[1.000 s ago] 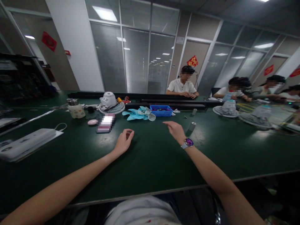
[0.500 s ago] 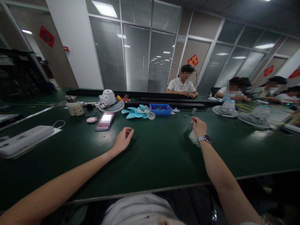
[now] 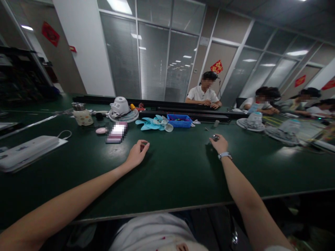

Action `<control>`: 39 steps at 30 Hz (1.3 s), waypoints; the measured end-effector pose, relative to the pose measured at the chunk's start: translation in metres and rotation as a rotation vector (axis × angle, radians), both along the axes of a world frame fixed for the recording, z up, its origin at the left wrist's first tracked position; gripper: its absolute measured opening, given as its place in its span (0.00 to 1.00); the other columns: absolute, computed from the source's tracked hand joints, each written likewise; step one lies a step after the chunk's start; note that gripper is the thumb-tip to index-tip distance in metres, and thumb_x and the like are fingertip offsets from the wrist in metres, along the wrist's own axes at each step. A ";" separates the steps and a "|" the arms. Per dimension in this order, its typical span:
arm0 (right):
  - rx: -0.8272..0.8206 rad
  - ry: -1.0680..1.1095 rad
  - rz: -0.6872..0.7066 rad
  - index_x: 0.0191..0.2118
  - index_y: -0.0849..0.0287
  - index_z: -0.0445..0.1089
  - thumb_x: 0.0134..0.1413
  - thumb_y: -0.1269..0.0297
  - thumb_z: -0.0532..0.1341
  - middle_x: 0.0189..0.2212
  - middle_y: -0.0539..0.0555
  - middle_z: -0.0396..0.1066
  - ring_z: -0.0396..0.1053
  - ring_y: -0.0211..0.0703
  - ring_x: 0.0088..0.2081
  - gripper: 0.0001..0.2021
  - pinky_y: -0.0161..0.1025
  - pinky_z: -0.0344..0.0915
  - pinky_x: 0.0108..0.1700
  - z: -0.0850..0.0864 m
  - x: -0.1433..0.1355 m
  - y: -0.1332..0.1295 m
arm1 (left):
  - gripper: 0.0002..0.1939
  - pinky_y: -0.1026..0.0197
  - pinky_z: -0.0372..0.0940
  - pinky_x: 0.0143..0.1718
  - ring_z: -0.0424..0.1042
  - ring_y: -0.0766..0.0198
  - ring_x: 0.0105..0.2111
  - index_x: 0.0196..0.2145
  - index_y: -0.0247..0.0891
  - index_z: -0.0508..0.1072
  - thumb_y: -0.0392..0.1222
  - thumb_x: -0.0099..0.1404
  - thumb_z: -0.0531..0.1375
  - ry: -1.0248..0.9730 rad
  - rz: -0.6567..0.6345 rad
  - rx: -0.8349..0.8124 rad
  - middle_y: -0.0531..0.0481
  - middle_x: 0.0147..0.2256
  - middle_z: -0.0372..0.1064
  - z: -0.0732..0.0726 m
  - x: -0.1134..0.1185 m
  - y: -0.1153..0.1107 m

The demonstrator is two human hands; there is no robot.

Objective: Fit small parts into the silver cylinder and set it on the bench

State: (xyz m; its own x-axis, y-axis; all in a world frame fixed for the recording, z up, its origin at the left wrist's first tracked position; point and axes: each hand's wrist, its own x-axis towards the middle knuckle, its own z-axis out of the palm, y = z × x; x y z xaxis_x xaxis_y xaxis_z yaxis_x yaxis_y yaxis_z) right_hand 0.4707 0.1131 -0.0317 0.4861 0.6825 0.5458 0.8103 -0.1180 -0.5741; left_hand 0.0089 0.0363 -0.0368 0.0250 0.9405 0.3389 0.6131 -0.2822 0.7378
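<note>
My left hand [image 3: 138, 152] rests on the green table [image 3: 172, 174], fingers curled with thumb and fingertips near each other; nothing shows between them. Over the right part of the table, my right hand [image 3: 220, 142] pinches a small metallic grey object [image 3: 215, 137]. Its wrist wears a watch with a light band. A small grey cylinder [image 3: 216, 123] stands behind that hand, and a tiny piece [image 3: 206, 129] lies to its left. Light blue fan blades [image 3: 150, 123] and a blue tray [image 3: 179, 121] of small parts are farther back, between the hands.
At the left are a white case [image 3: 31, 150], a patterned jar [image 3: 83, 116], a pink item [image 3: 101, 130], a phone [image 3: 116, 132] and a white fan part [image 3: 121, 108]. More fan parts [image 3: 252, 122] stand at right. Several people sit across the table.
My right hand has turned and shifted slightly left, with the small grey object now tipped in its fingers. A pale blur beneath that hand is gone. My left hand stays nearly the same.
</note>
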 end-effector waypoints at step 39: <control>-0.076 0.239 1.208 0.50 0.54 0.68 0.50 0.57 0.68 0.43 0.52 0.75 0.75 0.43 0.45 0.22 0.43 0.71 0.49 0.003 -0.234 -0.090 | 0.20 0.51 0.61 0.44 0.70 0.53 0.38 0.44 0.50 0.80 0.59 0.61 0.59 0.300 -0.172 0.065 0.47 0.35 0.77 0.000 -0.008 0.001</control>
State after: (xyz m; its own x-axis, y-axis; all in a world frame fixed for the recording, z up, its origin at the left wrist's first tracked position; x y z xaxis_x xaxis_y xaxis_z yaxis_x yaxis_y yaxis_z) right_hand 0.2364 0.0227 -0.0291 -0.3965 0.7893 0.4687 0.2980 0.5936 -0.7476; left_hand 0.0007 0.0376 -0.0364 0.2892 0.8905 0.3511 0.7393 -0.4408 0.5090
